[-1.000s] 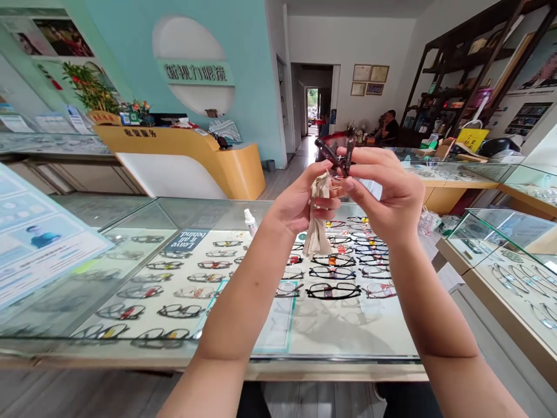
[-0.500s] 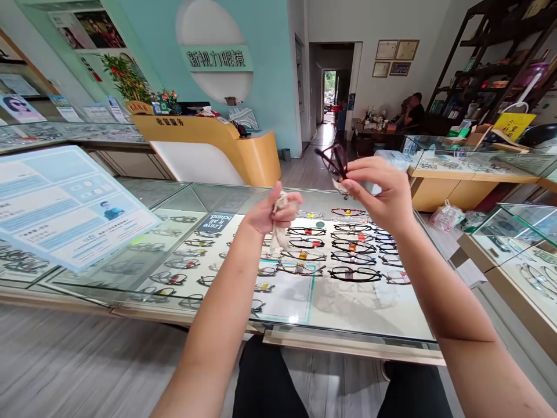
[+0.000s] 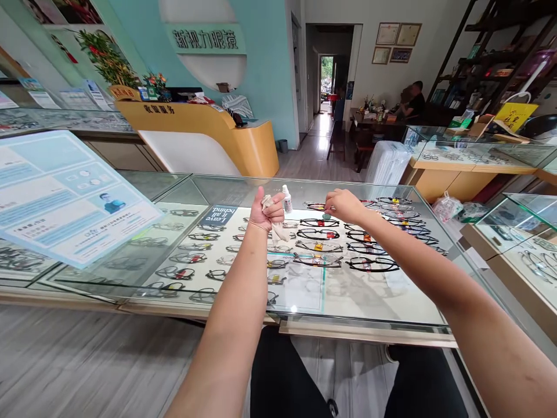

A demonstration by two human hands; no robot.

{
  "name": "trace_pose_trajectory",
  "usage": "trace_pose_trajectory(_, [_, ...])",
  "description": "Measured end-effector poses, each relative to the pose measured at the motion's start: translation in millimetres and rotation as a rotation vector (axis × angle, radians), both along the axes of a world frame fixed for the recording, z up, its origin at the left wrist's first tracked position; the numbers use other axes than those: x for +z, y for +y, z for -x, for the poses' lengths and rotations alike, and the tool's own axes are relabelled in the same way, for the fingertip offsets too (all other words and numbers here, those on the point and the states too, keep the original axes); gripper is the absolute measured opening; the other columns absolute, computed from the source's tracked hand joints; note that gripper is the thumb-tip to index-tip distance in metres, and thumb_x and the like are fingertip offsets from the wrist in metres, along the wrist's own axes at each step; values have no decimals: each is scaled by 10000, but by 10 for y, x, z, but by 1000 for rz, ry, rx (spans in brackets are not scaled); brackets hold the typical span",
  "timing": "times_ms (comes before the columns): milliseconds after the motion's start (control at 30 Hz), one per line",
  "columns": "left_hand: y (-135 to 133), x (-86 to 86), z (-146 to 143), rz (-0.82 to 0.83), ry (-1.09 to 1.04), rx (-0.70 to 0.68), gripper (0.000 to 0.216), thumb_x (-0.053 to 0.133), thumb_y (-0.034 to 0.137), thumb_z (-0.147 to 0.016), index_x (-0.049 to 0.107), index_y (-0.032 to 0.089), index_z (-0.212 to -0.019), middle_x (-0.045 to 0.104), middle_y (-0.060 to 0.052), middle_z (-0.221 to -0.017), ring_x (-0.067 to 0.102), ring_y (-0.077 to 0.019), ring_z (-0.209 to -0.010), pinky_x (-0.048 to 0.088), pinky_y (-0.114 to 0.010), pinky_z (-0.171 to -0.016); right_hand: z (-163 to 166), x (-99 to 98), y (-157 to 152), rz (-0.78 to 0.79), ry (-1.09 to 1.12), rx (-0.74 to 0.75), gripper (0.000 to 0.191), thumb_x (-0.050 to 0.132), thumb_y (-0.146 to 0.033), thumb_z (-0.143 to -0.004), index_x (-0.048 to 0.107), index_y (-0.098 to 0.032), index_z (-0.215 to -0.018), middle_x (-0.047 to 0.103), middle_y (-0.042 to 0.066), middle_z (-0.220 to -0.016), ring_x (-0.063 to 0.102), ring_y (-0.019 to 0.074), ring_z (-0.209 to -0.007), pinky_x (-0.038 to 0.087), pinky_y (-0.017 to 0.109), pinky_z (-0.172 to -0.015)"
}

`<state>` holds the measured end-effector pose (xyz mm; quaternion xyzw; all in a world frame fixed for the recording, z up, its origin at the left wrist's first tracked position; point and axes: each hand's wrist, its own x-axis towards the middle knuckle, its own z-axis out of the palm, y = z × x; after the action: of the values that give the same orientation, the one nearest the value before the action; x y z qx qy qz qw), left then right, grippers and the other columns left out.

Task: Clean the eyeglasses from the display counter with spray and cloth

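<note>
My left hand (image 3: pixel 267 212) is closed around a crumpled pale cloth (image 3: pixel 281 232), its thumb pointing up, above the glass display counter (image 3: pixel 243 184). My right hand (image 3: pixel 346 206) is lowered toward the far side of the counter, fingertips pinched together at a dark reddish pair of eyeglasses (image 3: pixel 312 205). The hand hides part of that frame. A small white spray bottle (image 3: pixel 286 199) stands just right of my left hand. Rows of eyeglasses (image 3: pixel 318 234) with red and yellow tags lie below and between my hands.
A blue-and-white printed sheet (image 3: pixel 73 197) stands at the left. Beyond the counter are a yellow reception desk (image 3: pixel 256 148) and a clear-wrapped bundle (image 3: pixel 389 162). More glass cases (image 3: pixel 522 232) line the right. A person (image 3: pixel 413 101) sits at a table far back.
My right hand has come down from its raised position with the dark eyeglasses to the far part of the counter. My left hand still grips the cloth. The spray bottle has come into view.
</note>
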<state>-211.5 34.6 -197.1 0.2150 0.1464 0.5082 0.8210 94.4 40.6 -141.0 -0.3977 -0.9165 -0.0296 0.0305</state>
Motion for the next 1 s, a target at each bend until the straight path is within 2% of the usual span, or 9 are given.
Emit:
trace_pose_trajectory(133, [19,-31,-6,7,-13,-15,776,131,936,-1013,394,243,-782,28,157,-476,-44,-59,-410,-11,-185,-386,184,-96,53,18,-97,3,321,554,-217,-1116,866,-144,-1098,803,179,-1331,640,322,-1201,388,390,-915])
trace_pose_trajectory(267, [23,-38,-29,26,-31,-53,746,195,923,-1029,395,245,-790,55,156,-469,-32,-59,-397,11,-185,-380,263,-158,89,25,-154,-3,340,531,-212,-1112,862,-140,-1073,783,201,-1370,621,338,-1228,391,404,-939])
trace_pose_trajectory(433, [19,-33,-60,36,-51,-85,714,222,904,-1043,374,251,-796,89,152,-457,8,-64,-375,67,-176,-376,293,-170,95,42,-179,-27,343,520,-230,-1113,851,-144,-1148,781,196,-1404,621,340,-1255,392,402,-963])
trace_pose_trajectory(567, [26,-40,-66,60,-62,-102,684,308,894,-1045,368,257,-802,95,151,-457,42,-71,-358,81,-187,-382,305,-154,64,59,-167,-61,348,529,-282,-1113,857,-177,-1062,808,172,-1366,650,326,-1242,404,397,-988])
trace_pose_trajectory(667, [39,-52,-69,63,-63,-121,687,305,901,-1039,362,259,-802,91,149,-461,38,-69,-364,65,-186,-386,321,-117,94,54,-133,-120,383,528,-369,-1120,859,-193,-1037,819,168,-1331,673,334,-1255,424,402,-1013])
trace_pose_trajectory(733, [50,-59,-71,63,-56,-125,695,291,912,-1032,357,259,-802,81,150,-465,22,-65,-374,51,-185,-389,345,-90,158,42,-107,-184,380,526,-382,-1117,858,-197,-1096,821,179,-1306,686,350,-1275,441,411,-1022])
trace_pose_trajectory(900, [68,-76,-67,53,-19,-123,697,228,907,-1037,349,261,-806,51,155,-469,-2,-65,-388,29,-186,-394,483,-83,396,73,-77,-340,313,613,-285,-1061,824,-191,-1273,839,198,-1250,744,363,-1235,461,453,-1082])
trace_pose_trajectory(1000, [74,-92,-55,45,-8,-125,694,198,893,-1047,347,260,-805,54,153,-466,20,-68,-373,31,-180,-403,601,-120,516,123,-72,-396,284,683,-191,-990,837,-190,-1229,848,198,-1220,764,357,-1215,465,461,-1112])
